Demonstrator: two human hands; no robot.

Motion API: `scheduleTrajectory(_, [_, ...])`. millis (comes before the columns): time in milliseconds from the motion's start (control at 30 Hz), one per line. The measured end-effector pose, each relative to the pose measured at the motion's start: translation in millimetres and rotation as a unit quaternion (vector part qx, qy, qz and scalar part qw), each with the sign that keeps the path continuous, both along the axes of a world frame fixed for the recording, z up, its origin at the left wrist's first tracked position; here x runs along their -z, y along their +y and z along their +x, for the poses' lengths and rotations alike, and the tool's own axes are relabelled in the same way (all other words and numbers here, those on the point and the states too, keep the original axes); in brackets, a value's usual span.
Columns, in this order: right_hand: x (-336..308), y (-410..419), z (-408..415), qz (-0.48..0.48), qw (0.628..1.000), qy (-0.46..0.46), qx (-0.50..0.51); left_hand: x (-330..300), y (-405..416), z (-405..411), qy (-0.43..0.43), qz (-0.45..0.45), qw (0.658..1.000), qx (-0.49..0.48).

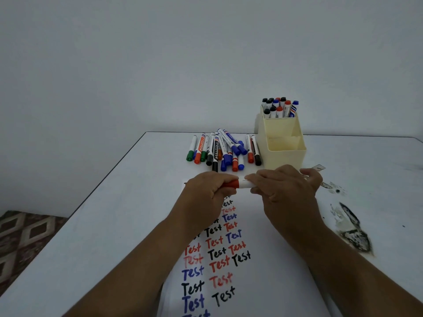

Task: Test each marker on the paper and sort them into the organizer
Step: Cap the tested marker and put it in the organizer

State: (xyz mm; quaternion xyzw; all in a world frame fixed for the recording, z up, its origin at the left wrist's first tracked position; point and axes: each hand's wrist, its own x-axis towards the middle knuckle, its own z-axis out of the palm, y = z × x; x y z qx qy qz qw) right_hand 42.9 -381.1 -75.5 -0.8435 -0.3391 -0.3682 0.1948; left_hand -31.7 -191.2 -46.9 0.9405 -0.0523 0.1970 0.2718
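- You hold 1 red marker (238, 184) above the far end of the paper (258, 282); its long axis runs left to right across your view, roughly level, with the red cap pointing to your left and the white barrel to your right.
- Your left hand (207, 193) has its fingers curled round the red cap end, thumb underneath.
- Your right hand (286, 191) pinches the white barrel, fingers lying along it and the thumb below; the barrel's far end is hidden inside the hand.
- The paper lies lengthwise under your forearms and carries the word "Test" in about 3 columns, in red, blue and black; your arms cover some words, so you cannot get an exact count.
- Just beyond your hands lies 1 loose pile of markers (225, 149), about 16, overlapping too much for a firm count: 2 green caps, the rest red, blue and black, nearly all with caps toward you.
- Just right of the pile stands 1 cream organizer (283, 154). Its tall back compartment holds about 12 markers upright, caps up: black, red and blue.
- All of this rests on 1 white table (119, 225), with black scuffed patches (352, 229) on its right side.
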Motion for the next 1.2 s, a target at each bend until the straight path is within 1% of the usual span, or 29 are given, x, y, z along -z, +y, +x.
scheduleTrajectory(100, [-0.2,0.0,-1.7,0.006,1.0,0.004,-0.016,1.1,-3.2,-1.6,-0.029,-0.006,1.0,0.005])
scheduleTrajectory(233, [-3.1,2.9,-5.2,-0.008,1.0,0.0,0.011,1.4,-4.3,-2.3,-0.054,-0.002,0.999,0.007])
scheduleTrajectory(500, [-1.8,5.1,-8.4,-0.004,0.998,0.017,0.054,2.6,7.0,5.7,0.007,0.028,0.999,0.021])
scheduleTrajectory(567, [-2.0,6.6,-12.3,0.008,0.998,0.017,0.065,0.9,12.8,4.4,0.032,0.019,0.999,0.025])
scheduleTrajectory(633, [-3.7,7.6,-16.0,0.031,0.996,0.023,0.083,-1.0,20.3,1.8,0.028,0.001,0.999,0.016])
scheduleTrajectory(733, [-11.5,8.0,-21.4,0.08,0.988,0.084,0.099,-1.0,32.4,0.5,0.027,-0.014,1.0,-0.009])
scheduleTrajectory(800, [-16.7,7.8,-24.4,0.125,0.979,0.139,0.079,3.5,35.6,3.3,0.061,-0.016,0.998,-0.023])
scheduleTrajectory(833, [-19.4,7.6,-26.5,0.151,0.974,0.158,0.056,6.4,36.7,6.3,0.088,-0.002,0.996,-0.031])
scheduleTrajectory(933, [-29.6,5.2,-35.5,0.219,0.951,0.214,-0.035,14.7,40.2,17.2,0.165,0.073,0.982,-0.049])
scheduleTrajectory(1000, [-37.0,4.0,-42.2,0.267,0.924,0.262,-0.082,19.5,41.4,22.4,0.178,0.12,0.975,-0.058])
scheduleTrajectory(1033, [-40.8,3.7,-45.6,0.296,0.907,0.283,-0.103,20.5,40.6,23.0,0.174,0.13,0.974,-0.064])
scheduleTrajectory(1100, [-47.3,3.8,-51.5,0.346,0.871,0.319,-0.14,19.9,38.0,22.7,0.17,0.115,0.975,-0.08])
scheduleTrajectory(1167, [-53.2,3.8,-56.3,0.375,0.845,0.346,-0.158,17.5,36.6,22.0,0.181,0.103,0.974,-0.092])
scheduleTrajectory(1200, [-56.2,3.7,-59.0,0.395,0.822,0.371,-0.173,17.0,36.6,22.0,0.189,0.108,0.971,-0.094])
